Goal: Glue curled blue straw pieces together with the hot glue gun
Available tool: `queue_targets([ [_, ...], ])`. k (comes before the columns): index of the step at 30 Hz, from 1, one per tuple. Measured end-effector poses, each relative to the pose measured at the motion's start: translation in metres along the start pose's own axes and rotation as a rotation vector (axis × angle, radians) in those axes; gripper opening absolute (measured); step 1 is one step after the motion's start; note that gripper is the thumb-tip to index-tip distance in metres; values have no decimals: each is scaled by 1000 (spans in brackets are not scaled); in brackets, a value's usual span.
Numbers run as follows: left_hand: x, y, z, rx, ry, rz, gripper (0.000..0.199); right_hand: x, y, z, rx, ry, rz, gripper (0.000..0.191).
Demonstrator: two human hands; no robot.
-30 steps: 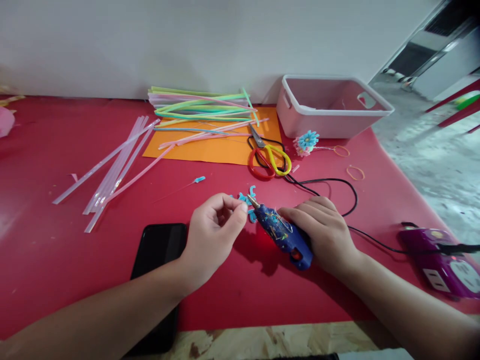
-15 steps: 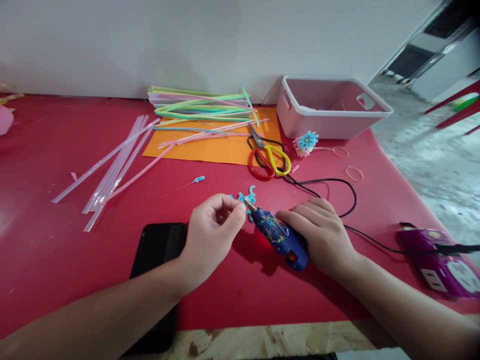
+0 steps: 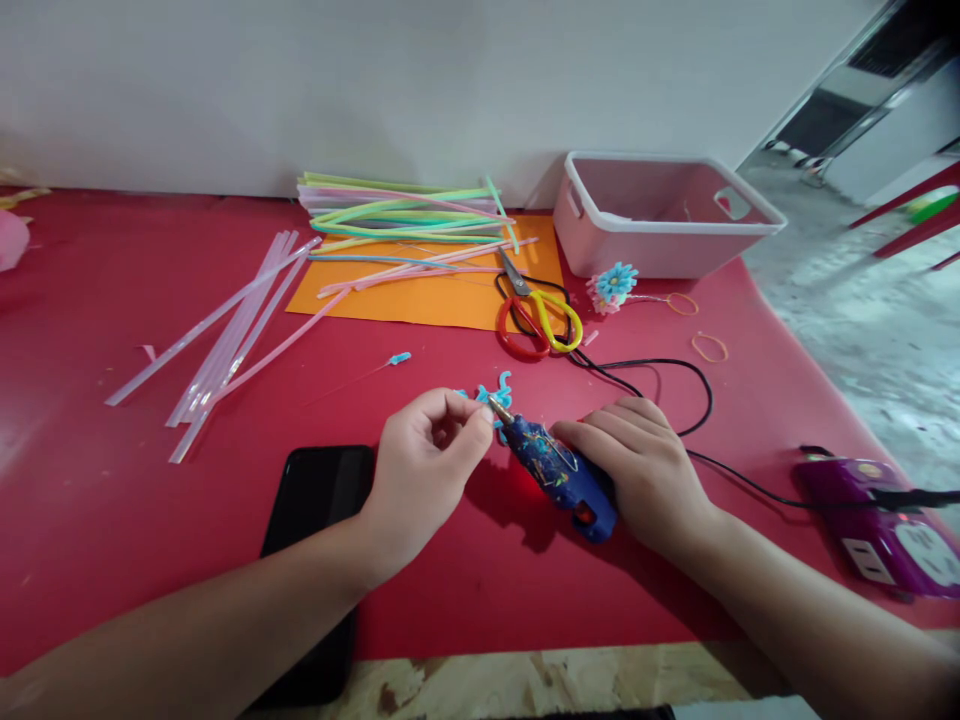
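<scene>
My right hand (image 3: 649, 475) is wrapped round a blue hot glue gun (image 3: 559, 480) with stringy dried glue on its body. The gun's metal nozzle points up and left, right at the fingertips of my left hand (image 3: 431, 465). Thumb and forefinger of that hand are pinched together; what they hold is too small and hidden to make out. Curled light-blue pipe cleaner pieces (image 3: 504, 382) lie just beyond the nozzle, partly covered by the fingers. Farther off to the left is a thin stem with a blue fuzzy tip (image 3: 399, 358).
Scissors (image 3: 536, 310) and pipe cleaners (image 3: 405, 215) lie on an orange sheet (image 3: 450, 308). Around them are clear glue sticks (image 3: 232, 330), a pink bin (image 3: 652, 250), a blue pipe cleaner flower (image 3: 616, 287), a phone (image 3: 319, 490), a black cord (image 3: 709, 395) and a purple power strip (image 3: 874, 520).
</scene>
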State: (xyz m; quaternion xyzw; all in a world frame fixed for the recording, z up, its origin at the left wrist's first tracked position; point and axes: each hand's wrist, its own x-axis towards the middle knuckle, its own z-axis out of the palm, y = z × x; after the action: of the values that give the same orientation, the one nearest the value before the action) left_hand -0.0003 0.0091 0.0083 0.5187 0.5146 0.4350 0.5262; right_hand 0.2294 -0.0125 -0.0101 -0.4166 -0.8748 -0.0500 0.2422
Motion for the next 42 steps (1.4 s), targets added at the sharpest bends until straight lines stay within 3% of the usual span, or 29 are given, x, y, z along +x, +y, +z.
queue_targets([
  [7,1,-1,2,7,5,7,22,2,0,0,19,5,9,19],
  [11,0,-5,1,25,-4,50,18,1,-3,0,182,107,86,11],
  [13,-1,-7,1,82,-43,133,16,-2,-3,3,326,180,225,6],
  [17,-4,-9,0,227,-168,474,10,-8,2,12,685,271,572,7],
  [20,-4,-9,0,250,-261,651,11,-6,5,13,834,229,588,15],
  [22,-4,-10,0,251,-290,692,12,-3,3,11,1091,158,569,16],
  [25,-3,-11,0,242,-304,692,12,1,-4,7,1471,77,536,19],
  [27,-3,-12,0,234,-316,690,13,3,-8,6,1550,70,520,20],
  [42,-6,-4,1,245,-443,552,14,4,-10,4,1551,101,635,23],
])
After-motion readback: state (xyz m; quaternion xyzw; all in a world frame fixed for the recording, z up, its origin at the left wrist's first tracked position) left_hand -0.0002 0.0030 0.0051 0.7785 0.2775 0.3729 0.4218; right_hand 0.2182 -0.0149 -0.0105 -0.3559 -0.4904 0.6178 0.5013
